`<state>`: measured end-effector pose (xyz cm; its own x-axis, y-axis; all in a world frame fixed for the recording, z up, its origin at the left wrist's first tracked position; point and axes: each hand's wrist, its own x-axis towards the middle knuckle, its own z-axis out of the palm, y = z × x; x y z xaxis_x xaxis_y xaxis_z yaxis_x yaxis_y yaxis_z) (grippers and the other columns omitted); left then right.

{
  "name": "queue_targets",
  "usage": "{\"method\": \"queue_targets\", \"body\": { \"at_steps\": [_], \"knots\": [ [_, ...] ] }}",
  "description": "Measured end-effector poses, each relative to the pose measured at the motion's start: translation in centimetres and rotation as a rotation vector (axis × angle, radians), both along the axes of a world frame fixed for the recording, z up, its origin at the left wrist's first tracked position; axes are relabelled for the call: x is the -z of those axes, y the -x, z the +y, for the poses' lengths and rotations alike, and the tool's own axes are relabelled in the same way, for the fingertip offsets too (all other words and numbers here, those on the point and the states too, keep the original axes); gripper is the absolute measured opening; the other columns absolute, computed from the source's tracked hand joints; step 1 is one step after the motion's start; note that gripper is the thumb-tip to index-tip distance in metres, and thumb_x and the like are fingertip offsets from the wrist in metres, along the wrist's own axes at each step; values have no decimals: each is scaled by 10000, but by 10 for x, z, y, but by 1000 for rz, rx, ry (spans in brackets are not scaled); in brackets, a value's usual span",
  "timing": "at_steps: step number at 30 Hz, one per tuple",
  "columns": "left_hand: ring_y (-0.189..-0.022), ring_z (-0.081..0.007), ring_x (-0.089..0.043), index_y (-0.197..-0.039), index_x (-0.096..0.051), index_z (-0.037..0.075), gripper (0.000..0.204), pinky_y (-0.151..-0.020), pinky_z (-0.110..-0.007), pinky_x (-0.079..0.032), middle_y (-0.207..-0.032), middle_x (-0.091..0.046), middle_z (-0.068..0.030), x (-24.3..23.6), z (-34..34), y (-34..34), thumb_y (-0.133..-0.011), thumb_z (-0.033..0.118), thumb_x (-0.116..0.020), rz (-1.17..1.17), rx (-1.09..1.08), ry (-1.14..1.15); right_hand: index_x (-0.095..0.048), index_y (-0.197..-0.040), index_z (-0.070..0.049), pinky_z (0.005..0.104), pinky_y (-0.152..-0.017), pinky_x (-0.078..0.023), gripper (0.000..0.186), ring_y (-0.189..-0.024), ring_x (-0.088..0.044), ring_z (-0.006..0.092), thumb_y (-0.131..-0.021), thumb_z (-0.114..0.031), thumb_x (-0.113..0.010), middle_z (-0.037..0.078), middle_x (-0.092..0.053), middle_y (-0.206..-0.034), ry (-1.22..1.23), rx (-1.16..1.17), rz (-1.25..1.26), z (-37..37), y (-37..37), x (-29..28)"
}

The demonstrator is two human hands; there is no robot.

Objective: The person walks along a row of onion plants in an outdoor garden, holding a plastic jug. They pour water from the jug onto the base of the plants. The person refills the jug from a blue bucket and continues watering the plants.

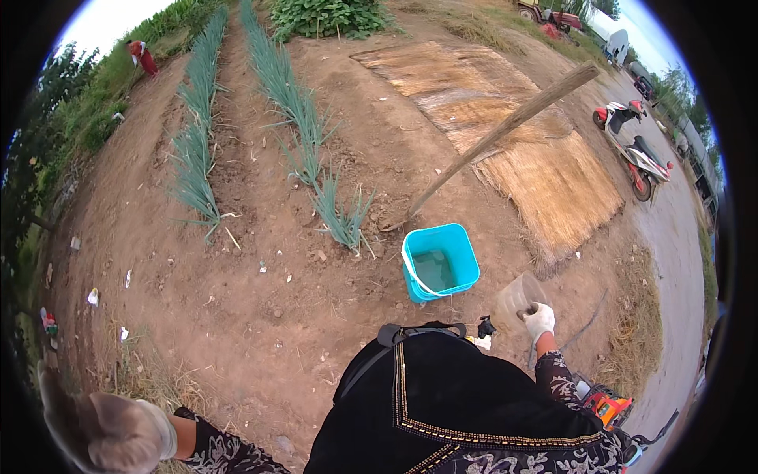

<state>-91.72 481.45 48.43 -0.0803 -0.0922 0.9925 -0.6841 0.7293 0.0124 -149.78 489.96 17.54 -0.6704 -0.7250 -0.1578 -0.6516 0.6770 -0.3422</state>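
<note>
My right hand (539, 319), in a white glove, grips the rim of a clear plastic container (517, 291) at the lower right. Just left of it, a turquoise square bucket (466, 265) with a white handle sits on the soil, some greyish water inside. My left hand (106, 426), in a soiled glove, is at the lower left edge, away from the bucket; its fingers are blurred and I cannot tell their shape. A small black item (485, 327) lies between the bucket and my body.
Rows of onion plants (341, 217) run ahead. A wooden-handled tool (497, 138) slants over straw mats (564, 197). A parked scooter (636, 150) stands beside the paved path (667, 261). A person in red (142, 59) bends at the far left. An orange item (608, 407) is near my right forearm.
</note>
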Motion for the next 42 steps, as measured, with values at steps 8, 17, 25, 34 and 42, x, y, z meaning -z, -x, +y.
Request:
{"method": "queue_targets", "body": {
  "at_steps": [8,17,25,34,42],
  "knots": [
    [-638,-100,-557,-846,-611,9,95,-604,-236,-459,-712,-618,-39,473,60,-141,-755,36,-601,670,-519,-1503,-607,-702,-11,325,-605,-450,298,-615,-573,236,-610,-251,-759,126,-607,-667,53,-66,-40,-2,1,24],
    [-670,-217,-494,-846,-507,131,340,-625,-378,-394,-726,-506,-31,582,297,-118,-755,458,-509,2426,-649,-1295,-621,-726,-6,314,-588,-454,297,-602,-582,210,-604,-233,-768,119,-621,-678,-3,-137,20,-15,-28,10],
    [-822,-232,-593,-926,-575,39,299,-702,-362,-468,-900,-612,-65,491,221,-157,-853,312,-479,2180,-617,-1180,-596,-730,23,291,-564,-434,271,-587,-532,134,-617,-153,-769,58,-594,-639,70,-88,17,-22,-39,16],
    [-878,-282,-610,-973,-566,45,269,-747,-388,-487,-970,-617,-127,459,171,-168,-833,262,-490,2036,-704,-1345,-636,-801,5,320,-631,-475,291,-676,-620,231,-624,-193,-756,134,-642,-739,-12,-138,34,-63,-95,-1],
    [-607,-224,-582,-792,-555,68,192,-513,-335,-466,-733,-603,-66,475,130,-150,-827,249,-504,2160,-619,-1309,-636,-718,-31,342,-642,-475,293,-675,-610,272,-607,-274,-756,137,-630,-704,-146,-272,45,-133,-144,19]
  ]
}}
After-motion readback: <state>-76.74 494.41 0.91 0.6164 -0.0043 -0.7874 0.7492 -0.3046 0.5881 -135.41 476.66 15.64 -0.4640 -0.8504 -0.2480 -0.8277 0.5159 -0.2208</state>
